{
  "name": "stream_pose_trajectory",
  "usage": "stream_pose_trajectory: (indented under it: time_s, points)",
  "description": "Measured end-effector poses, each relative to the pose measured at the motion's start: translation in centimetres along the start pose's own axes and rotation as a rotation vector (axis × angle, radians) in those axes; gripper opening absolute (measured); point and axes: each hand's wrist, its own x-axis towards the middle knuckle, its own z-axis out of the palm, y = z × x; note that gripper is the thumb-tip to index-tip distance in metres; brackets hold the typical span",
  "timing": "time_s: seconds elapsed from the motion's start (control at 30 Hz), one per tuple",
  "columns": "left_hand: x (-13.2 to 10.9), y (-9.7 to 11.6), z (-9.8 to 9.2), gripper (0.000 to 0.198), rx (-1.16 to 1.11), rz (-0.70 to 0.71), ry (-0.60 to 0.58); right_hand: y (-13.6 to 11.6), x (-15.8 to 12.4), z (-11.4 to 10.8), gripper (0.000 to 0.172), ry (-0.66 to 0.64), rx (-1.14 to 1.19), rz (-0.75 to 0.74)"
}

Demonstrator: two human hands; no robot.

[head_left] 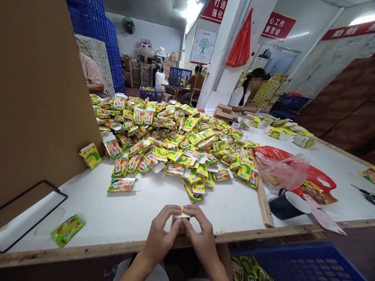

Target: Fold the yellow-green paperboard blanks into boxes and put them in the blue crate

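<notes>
Both hands meet at the table's front edge around one small printed carton, mostly covered by fingers. My left hand grips its left side, and my right hand grips its right side. Fingertips and thumbs press near a pale flap at the carton's top end. Just beyond the hands spreads a large heap of yellow, green and red small cartons, several with end flaps standing open. A lone carton with an open flap lies at the heap's near left.
A green packet lies at left, near a brown cardboard sheet. Right of a wooden strip are a dark mug, plastic bags and scissors. A blue crate sits below. A co-worker sits across the table.
</notes>
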Motion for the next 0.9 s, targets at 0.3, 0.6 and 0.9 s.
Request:
stream_pose_trajectory:
  time_s: [0.3, 0.6, 0.9]
  points:
    - [1.2, 1.1, 0.6, 0.012, 0.035, -0.149, 0.097, -0.8, 1.2, 0.1, 0.01, 0.051, -0.073, 0.079]
    - [1.1, -0.3, 0.1, 0.018, -0.1, -0.127, 0.003, 0.1, 1.1, 0.4, 0.013, 0.076, 0.037, 0.067]
    - [1.6, -2.1, -5.2, 0.038, 0.368, -0.076, 0.05, -0.4, -1.3, -5.5, 0.021, 0.245, -0.18, 0.168]
